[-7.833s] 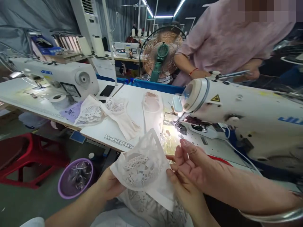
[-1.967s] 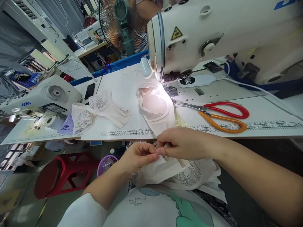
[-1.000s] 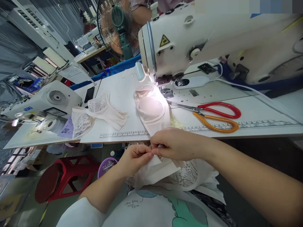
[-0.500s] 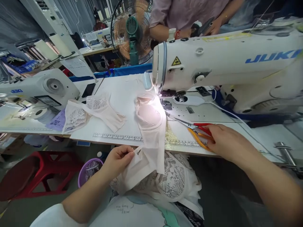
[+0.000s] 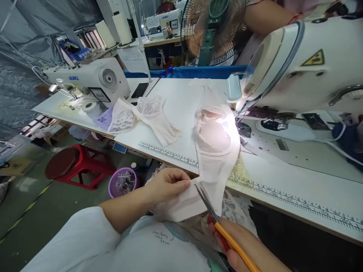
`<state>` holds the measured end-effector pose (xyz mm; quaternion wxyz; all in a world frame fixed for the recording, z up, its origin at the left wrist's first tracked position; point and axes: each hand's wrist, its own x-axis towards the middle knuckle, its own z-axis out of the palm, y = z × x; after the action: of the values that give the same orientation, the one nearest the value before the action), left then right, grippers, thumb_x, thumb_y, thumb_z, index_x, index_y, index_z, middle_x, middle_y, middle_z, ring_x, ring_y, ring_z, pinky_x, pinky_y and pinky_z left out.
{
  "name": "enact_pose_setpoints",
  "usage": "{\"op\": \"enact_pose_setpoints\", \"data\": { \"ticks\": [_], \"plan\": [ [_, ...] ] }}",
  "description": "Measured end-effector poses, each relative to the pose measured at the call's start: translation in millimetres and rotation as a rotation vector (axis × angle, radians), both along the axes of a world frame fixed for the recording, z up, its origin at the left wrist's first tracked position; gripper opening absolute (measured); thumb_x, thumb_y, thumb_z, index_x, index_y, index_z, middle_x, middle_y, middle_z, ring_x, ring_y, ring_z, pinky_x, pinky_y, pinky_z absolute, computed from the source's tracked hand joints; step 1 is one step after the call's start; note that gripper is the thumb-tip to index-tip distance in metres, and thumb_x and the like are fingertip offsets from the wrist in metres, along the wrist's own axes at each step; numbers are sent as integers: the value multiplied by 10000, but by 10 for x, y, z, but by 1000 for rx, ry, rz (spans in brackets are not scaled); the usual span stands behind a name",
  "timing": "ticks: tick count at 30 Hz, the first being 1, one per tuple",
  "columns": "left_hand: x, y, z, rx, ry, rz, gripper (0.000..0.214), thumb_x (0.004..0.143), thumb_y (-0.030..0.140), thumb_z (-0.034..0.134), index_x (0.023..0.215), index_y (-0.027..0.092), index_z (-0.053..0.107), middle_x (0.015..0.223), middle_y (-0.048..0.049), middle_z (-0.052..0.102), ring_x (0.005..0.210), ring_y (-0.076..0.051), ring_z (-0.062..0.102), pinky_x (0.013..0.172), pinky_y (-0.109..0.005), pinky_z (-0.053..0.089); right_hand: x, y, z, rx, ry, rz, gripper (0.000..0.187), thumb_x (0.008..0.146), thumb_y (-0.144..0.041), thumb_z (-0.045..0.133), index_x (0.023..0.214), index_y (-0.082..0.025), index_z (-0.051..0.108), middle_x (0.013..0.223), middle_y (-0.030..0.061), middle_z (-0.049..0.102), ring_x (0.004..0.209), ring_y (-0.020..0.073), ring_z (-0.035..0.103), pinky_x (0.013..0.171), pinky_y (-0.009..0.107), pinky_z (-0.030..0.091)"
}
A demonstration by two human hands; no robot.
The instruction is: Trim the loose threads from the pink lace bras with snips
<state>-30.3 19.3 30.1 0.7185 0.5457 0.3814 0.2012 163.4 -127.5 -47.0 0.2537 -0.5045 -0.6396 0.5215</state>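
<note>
My left hand [image 5: 167, 184] pinches the corner of a pale cream bra piece [image 5: 184, 202] just below the table edge. My right hand [image 5: 241, 245], low at the bottom right, grips scissors [image 5: 210, 209] with orange and red handles. Their blades point up-left at the join between the held piece and a second cream bra cup [image 5: 215, 139] that lies on the table and hangs over its edge. White lace fabric [image 5: 235, 204] lies in my lap under both hands.
A white sewing machine [image 5: 306, 64] stands at the right on the white table [image 5: 176, 113], which has a printed ruler along its front. Another lace bra [image 5: 136, 115], a phone [image 5: 140, 90] and a second machine [image 5: 85, 79] lie left. Red stool [image 5: 68, 164] and purple bin [image 5: 123, 182] below. A person stands behind the fan [image 5: 212, 30].
My right hand left the fabric, reached to the table, picked up the scissors and brought them down to the join between the pieces. My left hand kept its pinch.
</note>
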Motion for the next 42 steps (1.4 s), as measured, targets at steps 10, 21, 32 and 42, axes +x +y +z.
{"op": "enact_pose_setpoints", "data": {
  "ticks": [10, 21, 32, 42],
  "plan": [
    [22, -34, -39, 40, 38, 7, 223, 648, 321, 620, 581, 137, 514, 560, 26, 444, 527, -74, 365, 502, -220, 264, -176, 244, 457, 18, -82, -2, 571, 802, -737, 188, 774, -215, 417, 639, 13, 430, 543, 171, 431, 476, 298, 333],
    [30, -14, -6, 48, 59, 2, 201, 644, 301, 582, 564, 138, 496, 551, 31, 445, 515, -66, 357, 492, -211, 266, -256, 235, 394, 57, -268, -105, 633, 804, -763, 160, 778, -204, 456, 656, 33, 513, 572, 188, 480, 503, 291, 319],
    [-6, -38, 66, 95, 32, -70, 198, 715, 297, 605, 651, 116, 557, 649, -8, 512, 593, -88, 435, 555, -223, 338, -47, 106, 439, 213, -80, -313, 317, 819, -520, 523, 724, -218, 545, 594, 7, 539, 483, 158, 522, 431, 252, 411],
    [162, -311, 105, 431, -213, -321, 226, 827, 206, 541, 1023, 168, 435, 670, 32, 493, 553, -66, 445, 490, -156, 340, -206, 365, 749, 325, 10, -409, 141, 789, -197, 486, 650, -191, 512, 575, -19, 526, 501, 116, 512, 460, 207, 425]
  ]
}}
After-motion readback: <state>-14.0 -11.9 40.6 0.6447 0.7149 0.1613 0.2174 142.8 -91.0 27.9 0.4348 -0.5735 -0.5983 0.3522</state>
